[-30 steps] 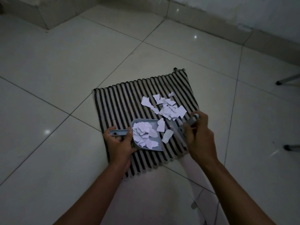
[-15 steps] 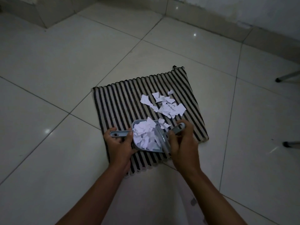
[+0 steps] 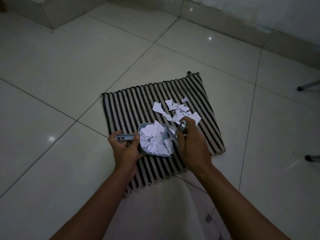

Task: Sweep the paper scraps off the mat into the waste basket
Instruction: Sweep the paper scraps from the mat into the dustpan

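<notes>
**Entry: loose paper scraps, batch lying beyond the pan**

Location: the paper scraps lie on the far right part of the striped mat, which lies flat on the tiled floor.

Bearing: the batch is ahead of my right hand, just past its knuckles and touching or nearly so. It lies up and to the right of the dustpan. Its long axis runs left to right across the stripes. My right hand is the nearer one.

Appearance: white, torn, irregular pieces, thin and light. One shows dark print. They overlap loosely, and one small piece sits apart at the far edge.

Already collected: a swept heap fills the dustpan, piled against its back wall.

Hands: my left hand has its fingers wrapped round the pan's handle and steadies it on the mat. My right hand is curled round the brush, held at the pan's open side.

Judgement: the next stroke should start behind the batch and draw it toward the pan.

Not in view: the waste basket.
</notes>
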Demonstrator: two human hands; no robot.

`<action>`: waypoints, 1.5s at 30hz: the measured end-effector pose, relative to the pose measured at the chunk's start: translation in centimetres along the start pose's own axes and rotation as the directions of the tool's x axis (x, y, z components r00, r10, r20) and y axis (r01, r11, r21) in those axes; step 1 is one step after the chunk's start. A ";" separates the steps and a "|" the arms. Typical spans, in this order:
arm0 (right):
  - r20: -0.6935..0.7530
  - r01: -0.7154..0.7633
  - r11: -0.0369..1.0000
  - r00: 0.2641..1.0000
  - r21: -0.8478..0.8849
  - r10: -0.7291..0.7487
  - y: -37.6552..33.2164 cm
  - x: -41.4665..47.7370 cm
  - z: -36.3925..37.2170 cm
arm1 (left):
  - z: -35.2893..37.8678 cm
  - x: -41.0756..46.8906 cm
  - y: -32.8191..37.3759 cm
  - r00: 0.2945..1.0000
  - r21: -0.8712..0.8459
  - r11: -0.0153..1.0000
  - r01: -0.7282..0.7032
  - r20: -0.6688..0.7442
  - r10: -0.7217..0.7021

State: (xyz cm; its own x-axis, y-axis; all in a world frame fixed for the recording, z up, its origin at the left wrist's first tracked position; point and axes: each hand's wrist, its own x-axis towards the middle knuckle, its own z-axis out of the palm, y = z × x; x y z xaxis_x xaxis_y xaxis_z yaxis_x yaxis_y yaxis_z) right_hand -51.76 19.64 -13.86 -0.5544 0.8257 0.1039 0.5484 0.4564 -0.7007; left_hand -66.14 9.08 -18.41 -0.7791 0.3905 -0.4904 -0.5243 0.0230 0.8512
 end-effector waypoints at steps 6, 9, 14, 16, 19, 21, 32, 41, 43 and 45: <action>-0.133 -0.055 0.996 0.989 0.064 0.063 0.9 0.7 -0.5 | -0.4 0.0 -0.3 1.000 -0.004 1.000 -0.009 0.004 0.009; -0.093 -0.033 0.999 0.995 0.012 0.034 0.7 0.5 0.2 | -0.4 0.1 -0.4 1.000 0.004 1.000 -0.008 0.002 0.008; -0.104 -0.015 0.997 0.994 0.074 0.023 -0.1 0.7 0.7 | 0.1 0.2 -0.2 0.999 -0.011 1.000 -0.013 0.030 0.014; -0.155 -0.044 0.995 0.986 0.093 0.058 0.2 1.1 0.2 | -0.2 0.2 -0.3 1.000 -0.008 1.000 -0.015 0.022 0.015; -0.164 -0.061 0.996 0.984 0.066 0.071 0.4 1.0 0.4 | -0.4 0.1 -0.4 1.000 -0.006 1.000 -0.017 0.009 0.017; -0.127 -0.034 0.998 0.991 0.049 0.040 -0.1 0.3 1.2 | -0.3 0.1 -0.4 1.000 -0.001 1.000 -0.012 0.007 0.012; -0.174 -0.079 0.982 0.979 0.171 0.109 0.4 -1.2 0.7 | -0.6 0.4 -0.5 1.000 -0.028 1.000 0.002 -0.011 -0.002; -0.191 -0.033 0.983 0.979 0.180 0.067 -0.5 1.5 0.6 | -0.7 1.3 0.2 0.999 -0.076 0.997 0.007 -0.039 -0.010; -0.193 -0.018 0.986 0.980 0.166 0.051 -0.6 3.5 0.3 | -0.9 2.0 0.8 0.999 -0.099 0.995 0.000 -0.054 -0.005; -0.190 0.005 0.990 0.981 0.140 0.022 -0.7 5.6 0.5 | -1.0 2.7 1.3 0.998 -0.116 0.993 -0.013 -0.061 0.006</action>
State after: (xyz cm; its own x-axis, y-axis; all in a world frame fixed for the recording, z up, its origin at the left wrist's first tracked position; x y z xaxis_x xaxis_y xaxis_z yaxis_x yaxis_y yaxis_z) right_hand -55.55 23.76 -13.15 -0.4130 0.8835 0.2210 0.4524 0.4096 -0.7922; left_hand -69.26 9.23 -18.78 -0.8018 0.3340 -0.4956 -0.5502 -0.0889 0.8303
